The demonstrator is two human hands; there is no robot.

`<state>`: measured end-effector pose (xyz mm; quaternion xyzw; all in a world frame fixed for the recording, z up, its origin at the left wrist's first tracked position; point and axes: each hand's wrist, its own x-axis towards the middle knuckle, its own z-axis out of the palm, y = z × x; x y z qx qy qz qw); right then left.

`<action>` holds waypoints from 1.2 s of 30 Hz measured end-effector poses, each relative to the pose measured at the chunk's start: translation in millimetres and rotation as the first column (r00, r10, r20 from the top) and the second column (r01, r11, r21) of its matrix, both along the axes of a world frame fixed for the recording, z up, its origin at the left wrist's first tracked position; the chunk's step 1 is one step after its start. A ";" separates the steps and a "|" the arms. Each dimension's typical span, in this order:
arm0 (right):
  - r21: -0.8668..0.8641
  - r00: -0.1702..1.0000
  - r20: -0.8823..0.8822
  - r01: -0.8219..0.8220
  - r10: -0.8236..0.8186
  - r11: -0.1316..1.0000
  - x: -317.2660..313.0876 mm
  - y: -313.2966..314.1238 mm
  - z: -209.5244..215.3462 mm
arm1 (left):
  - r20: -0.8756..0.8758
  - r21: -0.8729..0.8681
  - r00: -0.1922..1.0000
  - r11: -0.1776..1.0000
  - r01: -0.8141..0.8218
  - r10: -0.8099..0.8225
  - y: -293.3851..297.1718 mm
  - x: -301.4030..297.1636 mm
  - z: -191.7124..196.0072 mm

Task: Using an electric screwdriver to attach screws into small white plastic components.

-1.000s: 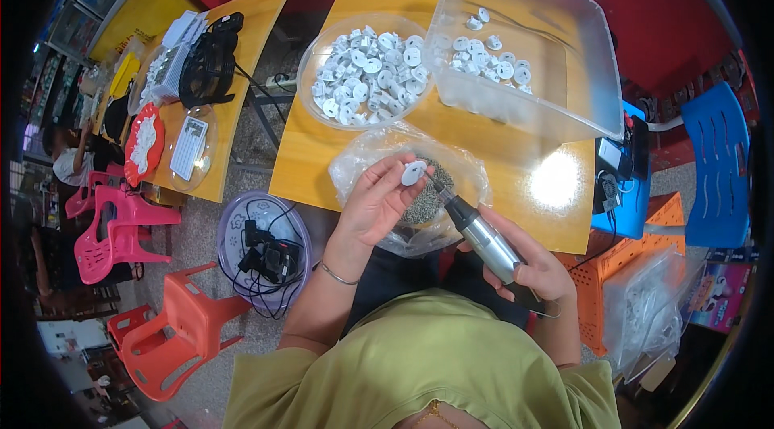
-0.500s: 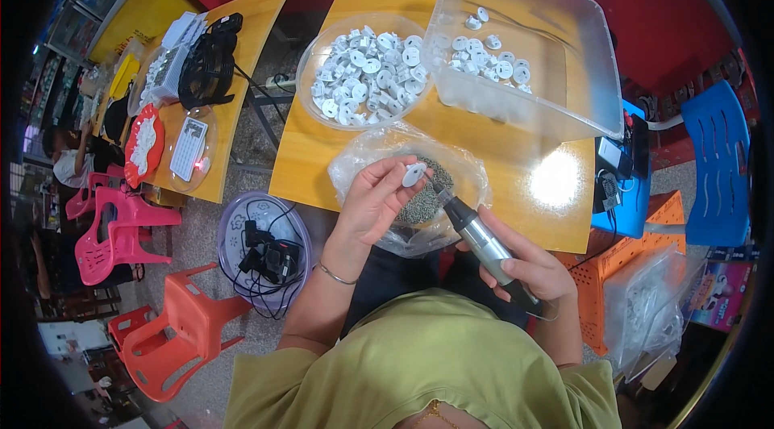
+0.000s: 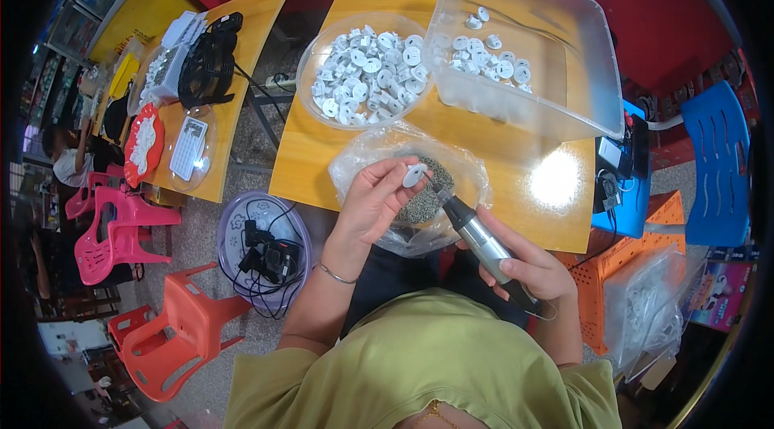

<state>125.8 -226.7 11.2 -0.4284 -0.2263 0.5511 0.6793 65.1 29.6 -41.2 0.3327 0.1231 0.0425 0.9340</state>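
Between the thumb and fingers of my left hand (image 3: 375, 197) is a small round white plastic part (image 3: 414, 175), its disc face turned to the right. My right hand (image 3: 528, 261) wraps round an electric screwdriver (image 3: 482, 242) with a silver and dark body. The screwdriver's tip points up and left and meets, or nearly meets, the white part; the exact contact is too small to tell. Beneath both hands a clear plastic bag (image 3: 355, 156) lies spread over the table's near edge, holding a heap of small grey metal screws (image 3: 421, 205).
A round clear tray (image 3: 304, 74) full of similar white parts stands beyond my left hand. Right of it, a large clear bin (image 3: 601, 66) holds more, all on the yellow table (image 3: 556, 223). A purple basin (image 3: 228, 256) with black cables and an orange chair (image 3: 173, 332) stand at left.
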 end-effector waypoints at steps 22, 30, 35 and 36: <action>-0.049 0.944 -0.126 0.302 -0.306 0.952 23.9 -23.0 -16.2 | -0.045 -0.054 0.999 0.998 0.023 -0.025 1.0 8.7 10.9; -0.073 0.869 -0.271 0.410 -0.414 0.909 48.3 -36.3 -78.3 | 0.388 0.751 0.922 0.575 -0.324 0.013 -17.6 117.6 82.0; -0.053 0.883 -0.306 0.358 -0.356 0.932 55.8 -40.4 -81.9 | 0.229 0.955 0.952 -0.145 -0.260 -0.202 -12.8 174.1 70.3; -0.034 0.896 -0.287 0.345 -0.339 0.938 55.9 -39.7 -83.2 | 0.228 0.955 0.952 -0.146 -0.259 -0.204 -13.0 176.0 69.5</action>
